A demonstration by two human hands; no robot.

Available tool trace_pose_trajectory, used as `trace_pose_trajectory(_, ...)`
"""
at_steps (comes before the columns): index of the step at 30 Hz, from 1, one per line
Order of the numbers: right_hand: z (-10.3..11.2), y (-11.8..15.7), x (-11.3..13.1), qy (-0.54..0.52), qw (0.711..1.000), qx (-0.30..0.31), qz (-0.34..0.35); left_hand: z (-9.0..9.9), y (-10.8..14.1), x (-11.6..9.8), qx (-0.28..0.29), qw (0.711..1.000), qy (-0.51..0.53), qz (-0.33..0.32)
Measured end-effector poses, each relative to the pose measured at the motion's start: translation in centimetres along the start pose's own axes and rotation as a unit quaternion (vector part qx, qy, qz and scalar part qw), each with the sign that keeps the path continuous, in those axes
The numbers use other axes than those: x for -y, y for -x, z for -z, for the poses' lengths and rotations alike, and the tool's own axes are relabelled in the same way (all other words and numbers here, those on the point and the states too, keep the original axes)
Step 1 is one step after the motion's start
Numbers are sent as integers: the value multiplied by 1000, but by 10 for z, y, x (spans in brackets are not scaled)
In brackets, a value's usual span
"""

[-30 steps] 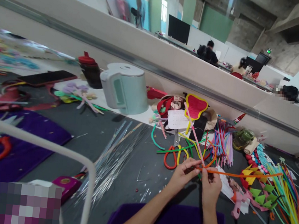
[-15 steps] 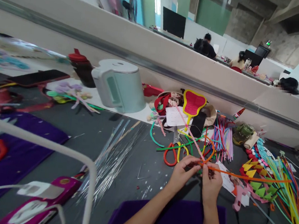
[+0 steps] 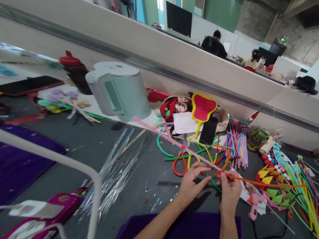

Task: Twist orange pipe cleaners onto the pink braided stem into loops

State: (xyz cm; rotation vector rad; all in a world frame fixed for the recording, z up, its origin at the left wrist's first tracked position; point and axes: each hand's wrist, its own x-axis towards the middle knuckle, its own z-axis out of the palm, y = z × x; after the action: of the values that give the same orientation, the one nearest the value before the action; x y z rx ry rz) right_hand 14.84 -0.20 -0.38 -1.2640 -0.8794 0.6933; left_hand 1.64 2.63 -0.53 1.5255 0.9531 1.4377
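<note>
With the hands as the clock's centre, a white partition [image 3: 128, 36] slants across the far side from ten to two, and the dark table [image 3: 106, 136] spreads up towards it. A purple cloth [image 3: 192, 237] lies at six, below the forearms.

The pale blue kettle [image 3: 125, 93] stands at ten, lid on, its inside hidden. Past it, also at ten, is a dark bottle [image 3: 80, 76] with a red cap. At eleven to twelve a beige bag [image 3: 223, 120] holds red fabric [image 3: 168, 111] and other bunched things; a sheet of paper [image 3: 185, 123] and a red-and-yellow fan [image 3: 204, 108] sit before it. Between one and two is a greenish jar [image 3: 258, 139], its contents too small to tell.

The left hand [image 3: 191, 181] has thumb and forefinger parted near the inner end of the orange strip [image 3: 255, 181]; whether they touch it I cannot tell. The right hand [image 3: 230, 191] pinches that strip between thumb and forefinger, right where the pink rod [image 3: 201, 157] meets it. The strip runs out to three; the rod points to ten, passing over the scissors [image 3: 179, 167] in view.

Flecked tabletop separates the left hand from silver wires [image 3: 124, 169] at nine. Room is tighter rightward: a pink glue gun [image 3: 255, 205] lies near at four, and coloured stems [image 3: 311, 211] reach the strip's tip at three.
</note>
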Motion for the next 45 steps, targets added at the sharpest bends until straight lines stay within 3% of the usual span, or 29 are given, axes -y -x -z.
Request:
trace_pose_trajectory(10, -1, 0, 7, 20, 1000, -8, -2, -1, 1, -2, 115, 993, -6, 24)
trace_pose_trajectory(15, 3, -4, 0, -3, 1000, 6, -21, -4, 6, -11, 184, 980, -50, -50)
trace_pose_trajectory(19, 8, -9, -4, -54, 997, 20, -46, 0, 9, -7, 244, 950, -159, -111)
trace_pose_trajectory(22, 10, -11, -4, -99, 992, 35, -70, 3, 11, 2, 210, 930, -268, -140)
trace_pose_trajectory(25, 10, -12, -4, -126, 987, 34, -91, 4, 11, 10, 114, 942, -281, -140)
trace_pose_trajectory(28, 9, -12, -5, -144, 984, 28, -105, 4, 9, 12, 49, 977, -189, -90)
trace_pose_trajectory(31, 10, -13, -6, -147, 983, 23, -107, 2, 7, 7, 52, 998, -6, 28)
trace_pose_trajectory(33, 11, -14, -6, -141, 984, 24, -108, 0, 7, 1, 83, 982, 117, 127)
trace_pose_trajectory(37, 14, -14, -3, -100, 989, 43, -98, -12, 10, -6, 110, 916, 262, 283)
trace_pose_trajectory(41, 15, -12, 0, -38, 993, 85, -75, -23, 14, -3, 72, 885, 301, 349)
trace_pose_trajectory(45, 14, -11, -1, 17, 993, 116, -30, -26, 16, 0, 16, 886, 307, 349)
